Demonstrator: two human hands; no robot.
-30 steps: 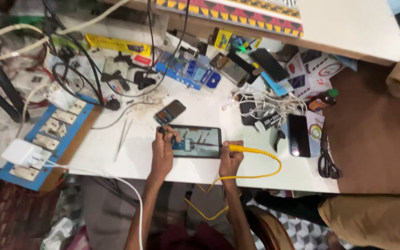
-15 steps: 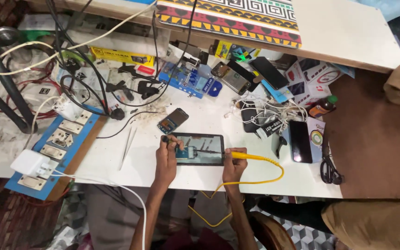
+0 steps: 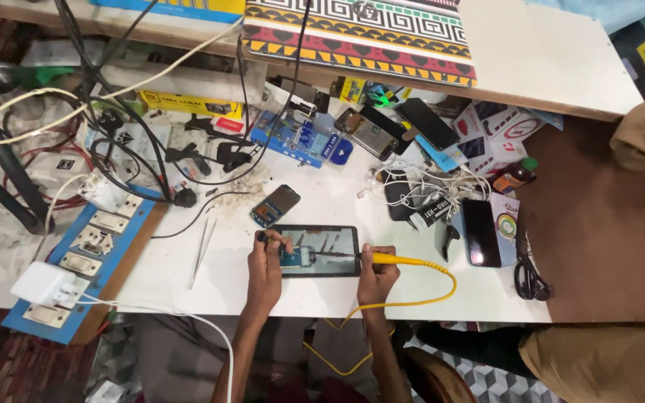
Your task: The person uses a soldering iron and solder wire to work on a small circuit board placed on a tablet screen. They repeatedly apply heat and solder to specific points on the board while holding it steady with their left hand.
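head view: hands are seen at the near edge of a white, scuffed worktable point(image 3: 322, 295). the left hand point(image 3: 266, 257) is closed with its fingertips pinched on a small blue circuit board point(image 3: 295, 257), which lies on a dark, flat, glossy rectangular tablet point(image 3: 337, 242) at the middle of the table. the right hand point(image 3: 376, 272) is clamped around the yellow handle of a soldering iron point(image 3: 390, 259), its thin metal tip laid toward 9 o'clock and reaching the board. a yellow cable point(image 3: 427, 298) is looped from the handle past the table edge at 6 o'clock.

at 11 o'clock of the tablet a small phone point(image 3: 275, 205) is laid tilted, screen up. metal tweezers point(image 3: 201, 250) are placed at 9 o'clock. further toward 9 o'clock a blue board with white switches point(image 3: 87, 250) and a white adapter point(image 3: 42, 283) are found. at 3 o'clock a black phone point(image 3: 481, 233) and black scissors point(image 3: 528, 280) are set. tangled white cables point(image 3: 427, 186) are heaped at 1 o'clock, and a patterned flat case point(image 3: 360, 33) is rested on the shelf at 12 o'clock. nothing is placed between the hands and the board.
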